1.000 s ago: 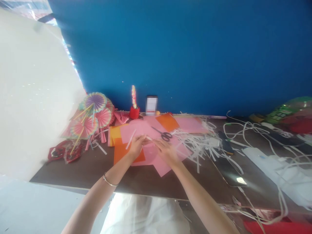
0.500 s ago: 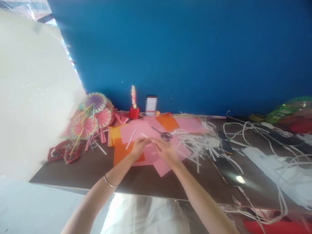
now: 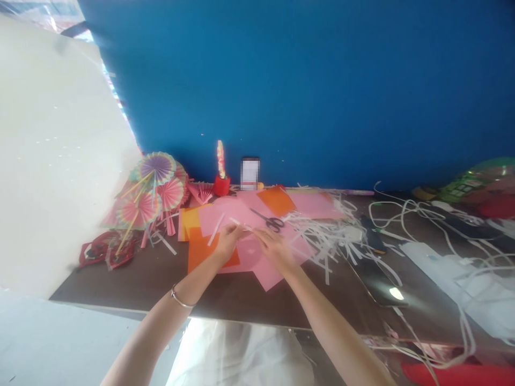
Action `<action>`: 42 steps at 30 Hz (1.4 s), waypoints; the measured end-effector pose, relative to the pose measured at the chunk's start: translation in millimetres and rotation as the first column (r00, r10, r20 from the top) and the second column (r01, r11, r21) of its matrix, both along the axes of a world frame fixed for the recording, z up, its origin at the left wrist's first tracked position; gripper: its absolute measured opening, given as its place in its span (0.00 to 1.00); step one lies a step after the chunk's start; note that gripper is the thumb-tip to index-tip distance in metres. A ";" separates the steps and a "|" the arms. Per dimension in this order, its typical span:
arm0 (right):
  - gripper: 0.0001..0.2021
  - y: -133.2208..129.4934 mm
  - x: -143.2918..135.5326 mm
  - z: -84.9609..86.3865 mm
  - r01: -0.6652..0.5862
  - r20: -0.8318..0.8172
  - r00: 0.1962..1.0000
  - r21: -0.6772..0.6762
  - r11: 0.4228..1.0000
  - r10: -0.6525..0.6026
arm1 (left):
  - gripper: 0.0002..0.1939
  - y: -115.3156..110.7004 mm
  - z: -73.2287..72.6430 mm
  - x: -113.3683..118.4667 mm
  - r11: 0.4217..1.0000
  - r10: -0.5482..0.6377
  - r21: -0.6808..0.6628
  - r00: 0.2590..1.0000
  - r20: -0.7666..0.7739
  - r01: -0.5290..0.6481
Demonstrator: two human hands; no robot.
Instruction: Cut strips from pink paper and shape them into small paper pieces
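Note:
Over the pink paper, my left hand and my right hand meet with their fingertips close together. A thin white paper strip runs between them, pinched by the fingers of both hands. One white end sticks out above my left fingers. Dark-handled scissors lie on the pink sheets just beyond my right hand. Another white strip rests to the left of my left hand, across orange paper.
Loose white strips are heaped on the right, near a dark phone and tangled white cables. Folded paper fans stand at the left, above a red packet. A red pot is against the blue wall.
My fingertips have drawn slightly apart, the left hand shifting a little left, so more of the white strip shows between them. The things on the table look unmoved.

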State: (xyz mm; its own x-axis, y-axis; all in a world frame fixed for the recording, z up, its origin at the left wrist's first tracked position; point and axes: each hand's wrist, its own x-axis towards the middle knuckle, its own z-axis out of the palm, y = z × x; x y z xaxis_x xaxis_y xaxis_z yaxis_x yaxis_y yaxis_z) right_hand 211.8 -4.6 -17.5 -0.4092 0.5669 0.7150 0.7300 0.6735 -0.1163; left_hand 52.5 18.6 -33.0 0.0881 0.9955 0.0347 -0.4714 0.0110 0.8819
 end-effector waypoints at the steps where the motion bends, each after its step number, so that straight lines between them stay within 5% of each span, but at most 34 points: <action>1: 0.14 0.0 -0.2 -0.1 0.008 0.001 1.000 0.001 1.000 -0.008 | 0.15 -0.6 0.9 0.2 1.000 -0.009 0.002 1.000 0.013 0.009; 10: 0.14 1.0 -1.5 0.0 -0.021 -0.078 0.997 -0.022 1.000 0.019 | 0.15 -2.1 0.6 0.9 0.999 -0.034 0.014 0.999 0.039 0.034; 18: 0.13 -0.3 -4.1 3.3 -0.065 -0.124 0.991 -0.076 0.995 0.055 | 0.14 4.4 -13.1 1.2 0.999 0.023 0.027 0.986 -0.163 -0.019; 42: 0.09 1.6 -0.7 7.5 0.002 -0.081 0.997 0.029 1.000 0.000 | 0.18 0.5 -0.1 -0.1 1.000 0.014 -0.006 1.000 0.017 -0.013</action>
State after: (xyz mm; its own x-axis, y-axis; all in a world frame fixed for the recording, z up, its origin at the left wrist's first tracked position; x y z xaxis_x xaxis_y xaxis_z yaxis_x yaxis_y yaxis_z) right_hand 211.1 -2.9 -10.0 -0.3489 0.5455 0.7620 0.7198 0.6767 -0.1548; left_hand 52.4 19.1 -33.2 0.0742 0.9968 0.0298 -0.4862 0.0101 0.8738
